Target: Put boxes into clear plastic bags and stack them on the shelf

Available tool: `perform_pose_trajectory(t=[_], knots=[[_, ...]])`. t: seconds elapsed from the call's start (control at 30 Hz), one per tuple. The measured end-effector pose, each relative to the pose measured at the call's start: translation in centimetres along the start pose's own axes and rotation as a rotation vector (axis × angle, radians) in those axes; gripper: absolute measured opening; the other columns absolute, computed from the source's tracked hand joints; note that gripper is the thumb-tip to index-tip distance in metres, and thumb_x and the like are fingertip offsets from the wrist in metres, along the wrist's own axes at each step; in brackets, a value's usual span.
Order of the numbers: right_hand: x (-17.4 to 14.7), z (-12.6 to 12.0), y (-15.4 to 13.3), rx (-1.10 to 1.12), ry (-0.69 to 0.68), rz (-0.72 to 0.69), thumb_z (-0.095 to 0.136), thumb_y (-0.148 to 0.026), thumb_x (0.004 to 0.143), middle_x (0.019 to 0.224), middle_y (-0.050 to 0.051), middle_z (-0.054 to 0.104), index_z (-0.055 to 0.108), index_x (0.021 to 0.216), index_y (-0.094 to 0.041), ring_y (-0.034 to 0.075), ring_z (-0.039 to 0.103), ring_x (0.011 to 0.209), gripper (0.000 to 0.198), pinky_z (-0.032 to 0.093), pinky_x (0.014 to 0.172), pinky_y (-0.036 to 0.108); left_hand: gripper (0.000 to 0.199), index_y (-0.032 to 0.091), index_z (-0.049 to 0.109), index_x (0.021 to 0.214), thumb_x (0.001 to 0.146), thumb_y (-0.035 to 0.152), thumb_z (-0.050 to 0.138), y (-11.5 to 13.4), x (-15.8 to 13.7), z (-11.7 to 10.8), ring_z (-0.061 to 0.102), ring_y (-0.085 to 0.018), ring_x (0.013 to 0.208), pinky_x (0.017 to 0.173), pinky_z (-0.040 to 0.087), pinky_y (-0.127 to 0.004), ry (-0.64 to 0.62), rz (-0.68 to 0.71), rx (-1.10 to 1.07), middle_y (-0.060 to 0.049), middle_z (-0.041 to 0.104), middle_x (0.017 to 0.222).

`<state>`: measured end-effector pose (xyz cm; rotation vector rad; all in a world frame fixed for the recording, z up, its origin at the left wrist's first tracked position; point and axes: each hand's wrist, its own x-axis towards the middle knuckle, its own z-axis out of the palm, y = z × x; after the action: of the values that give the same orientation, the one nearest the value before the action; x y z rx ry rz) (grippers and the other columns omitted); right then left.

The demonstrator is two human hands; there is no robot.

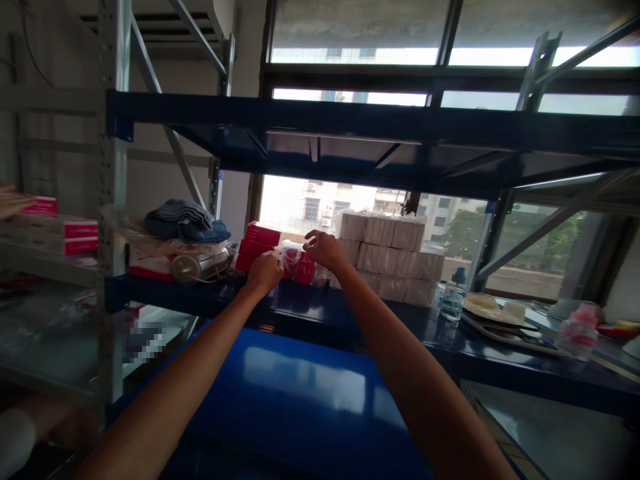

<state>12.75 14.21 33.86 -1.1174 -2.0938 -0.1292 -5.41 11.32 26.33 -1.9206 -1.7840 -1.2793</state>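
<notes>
Both my arms reach forward to the dark blue middle shelf (320,303). My left hand (267,270) has its fingers closed at the side of a red pack in clear plastic wrap (304,268); its fingertips are partly hidden. Just above that pack, my right hand (323,248) is held with bent fingers spread apart, and I see nothing between them. Stacked red boxes (259,237) stand behind my left hand. Right of my right hand rises a stepped stack of white packs wrapped in plastic (393,260).
Folded blue cloth (185,221) and a metallic cylinder (200,265) lie at left. A clear bottle (452,297), a tray (505,333) and a pink-topped bottle (579,330) stand at right. Overhead runs another blue shelf (350,120). Another person's hand (15,201) rests by red-white boxes (65,233).
</notes>
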Motion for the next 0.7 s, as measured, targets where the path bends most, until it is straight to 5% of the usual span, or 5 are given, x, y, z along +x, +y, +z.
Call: perform_pose_trajectory(t=[0.13,0.33,0.53,0.7], knots=[[1.5,3.2,-0.4,-0.224,-0.154,-0.085,0.07,-0.039,0.09,0.139,0.013,0.068,0.058,0.146,-0.021,0.029,0.064,0.125,0.06,0.051,0.1,0.036,0.056,0.014,0.061,0.144,0.088,0.013,0.059,-1.8,-0.7,2.1,0.07,-0.026,0.122,0.105,0.051,-0.031,-0.111,-0.017,-0.018,-0.016,0.073,0.132],[1.7,5.6,-1.3,-0.313,-0.086,-0.069,0.054,-0.022,0.098,0.12,0.017,0.074,0.072,0.123,-0.018,0.032,0.068,0.113,0.032,0.047,0.1,0.043,0.036,0.02,0.076,0.122,0.092,0.018,0.057,-2.1,-0.4,1.4,0.075,-0.024,0.107,0.094,0.054,-0.028,-0.129,-0.059,-0.071,-0.011,0.079,0.12],[0.6,4.6,-2.2,-0.335,0.024,-0.055,0.049,-0.019,0.1,0.112,0.016,0.076,0.074,0.12,-0.022,0.032,0.07,0.106,0.032,0.05,0.088,0.04,0.027,0.019,0.079,0.104,0.091,0.025,0.056,-1.8,-1.1,0.2,0.074,-0.028,0.105,0.092,0.053,-0.033,0.019,-0.169,-0.078,-0.013,0.081,0.099],[-2.2,2.3,-1.6,-0.027,0.141,-0.103,0.053,-0.023,0.099,0.105,0.01,0.079,0.078,0.113,-0.024,0.028,0.072,0.1,0.029,0.053,0.087,0.037,0.024,0.02,0.076,0.096,0.089,0.023,0.054,-1.4,-1.5,-0.5,0.074,-0.024,0.095,0.09,0.054,-0.032,0.292,-0.172,-0.25,-0.008,0.08,0.095]])
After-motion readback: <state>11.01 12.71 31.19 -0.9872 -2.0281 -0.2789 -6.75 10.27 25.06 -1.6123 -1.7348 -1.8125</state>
